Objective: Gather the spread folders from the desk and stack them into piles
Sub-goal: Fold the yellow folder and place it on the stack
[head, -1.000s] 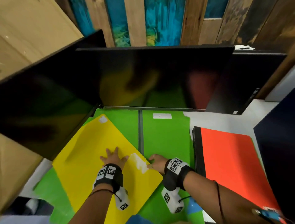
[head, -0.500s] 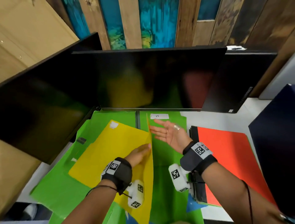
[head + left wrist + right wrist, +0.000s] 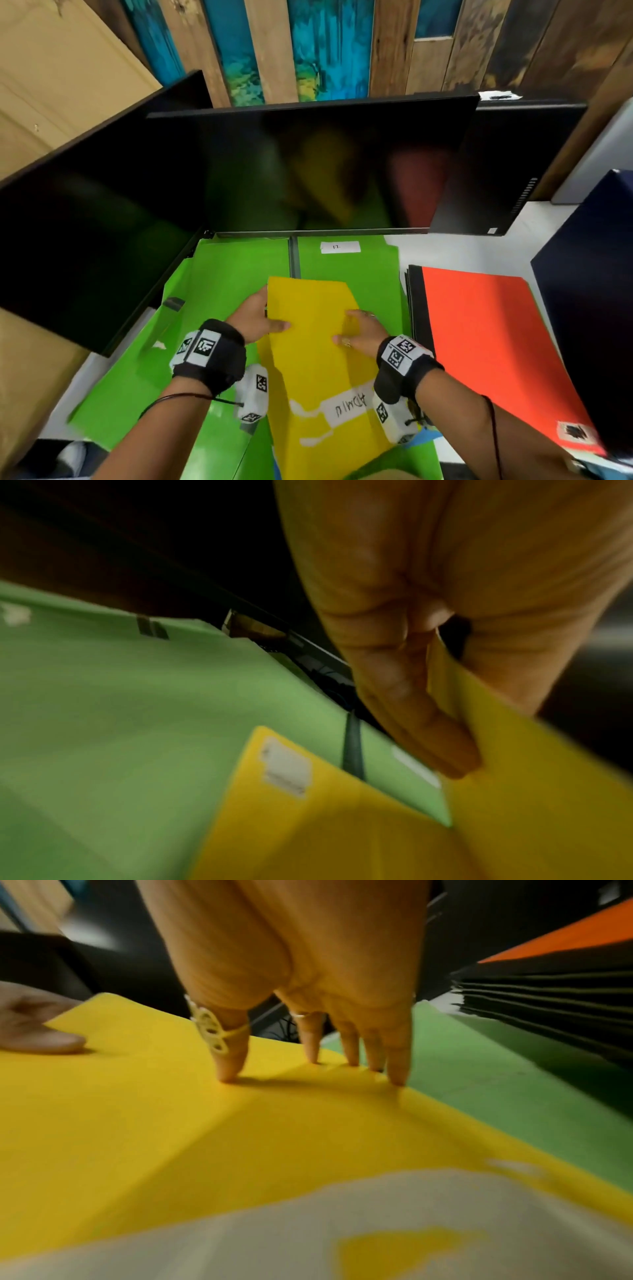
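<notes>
A yellow folder (image 3: 315, 359) with a handwritten white label (image 3: 346, 406) lies folded over in front of me, raised above the open green folders (image 3: 222, 274). My left hand (image 3: 255, 317) pinches its left edge, thumb on top and fingers underneath; in the left wrist view that hand (image 3: 428, 710) holds the yellow folder (image 3: 514, 804) over a green folder (image 3: 120, 710). My right hand (image 3: 359, 330) rests near the right edge, and its straight fingertips (image 3: 311, 1056) press down on the yellow folder (image 3: 171, 1137).
An orange folder (image 3: 486, 342) tops a pile of black folders (image 3: 416, 301) at the right, also seen as a black stack (image 3: 548, 999). Two dark monitors (image 3: 308, 171) stand close behind the folders. A dark blue panel (image 3: 589, 274) borders the right side.
The yellow folder, flat and open a second ago, has been flipped closed to the right. My left hand now grips its edge, and my right hand has come down onto it.
</notes>
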`<action>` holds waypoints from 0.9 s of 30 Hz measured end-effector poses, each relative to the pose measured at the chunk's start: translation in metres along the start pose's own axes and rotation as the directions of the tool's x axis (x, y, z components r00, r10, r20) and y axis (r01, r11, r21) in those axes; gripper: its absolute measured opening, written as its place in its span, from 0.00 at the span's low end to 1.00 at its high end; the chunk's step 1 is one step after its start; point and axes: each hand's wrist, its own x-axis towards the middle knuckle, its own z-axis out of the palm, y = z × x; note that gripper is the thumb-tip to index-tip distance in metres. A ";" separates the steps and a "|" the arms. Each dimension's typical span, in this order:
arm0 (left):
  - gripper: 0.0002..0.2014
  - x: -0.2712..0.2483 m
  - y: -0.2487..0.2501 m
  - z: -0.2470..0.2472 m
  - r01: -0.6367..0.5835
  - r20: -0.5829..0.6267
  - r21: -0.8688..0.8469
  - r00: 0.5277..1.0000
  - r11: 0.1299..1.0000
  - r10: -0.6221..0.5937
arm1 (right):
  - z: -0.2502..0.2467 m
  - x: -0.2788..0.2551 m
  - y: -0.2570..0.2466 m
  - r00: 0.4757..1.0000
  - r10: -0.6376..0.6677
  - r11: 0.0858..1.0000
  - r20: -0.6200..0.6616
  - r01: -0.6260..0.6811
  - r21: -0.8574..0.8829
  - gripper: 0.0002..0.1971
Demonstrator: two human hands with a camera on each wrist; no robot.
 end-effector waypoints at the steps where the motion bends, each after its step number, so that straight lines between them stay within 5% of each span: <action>1: 0.36 0.002 -0.008 0.002 0.007 -0.036 0.041 0.999 0.999 -0.005 | 0.000 0.002 0.006 0.995 0.089 0.991 -0.042 -0.092 -0.096 0.43; 3: 0.40 0.002 -0.019 0.010 0.025 -0.135 0.092 0.991 0.995 -0.013 | 0.000 0.004 0.015 0.971 0.209 0.953 -0.114 -0.229 -0.199 0.49; 6: 0.52 0.007 -0.030 0.023 0.044 -0.238 0.139 0.971 0.989 -0.009 | -0.001 0.006 0.021 0.953 0.295 0.950 -0.069 -0.300 -0.085 0.53; 9: 0.63 0.010 -0.029 0.028 0.098 -0.235 0.275 0.972 0.956 -0.032 | -0.001 0.003 0.019 0.959 0.283 0.958 -0.020 -0.284 -0.037 0.42; 13: 0.69 0.012 -0.012 0.025 0.186 -0.264 0.686 0.965 0.703 0.002 | 0.001 -0.002 0.004 0.972 0.213 0.977 -0.095 -0.211 0.028 0.33; 18: 0.70 0.015 0.036 0.024 0.100 -0.247 0.847 0.944 0.523 0.220 | -0.009 -0.007 -0.016 0.986 0.035 0.999 -0.161 -0.028 0.046 0.33; 23: 0.48 0.023 0.083 0.023 -0.160 0.062 0.961 0.921 0.228 0.386 | -0.018 -0.008 -0.034 0.974 -0.182 0.978 -0.138 0.194 0.082 0.25; 27: 0.14 0.031 0.107 0.005 -0.184 0.063 0.951 0.902 0.248 0.427 | -0.027 -0.018 -0.030 0.959 -0.262 0.961 -0.111 0.270 0.061 0.11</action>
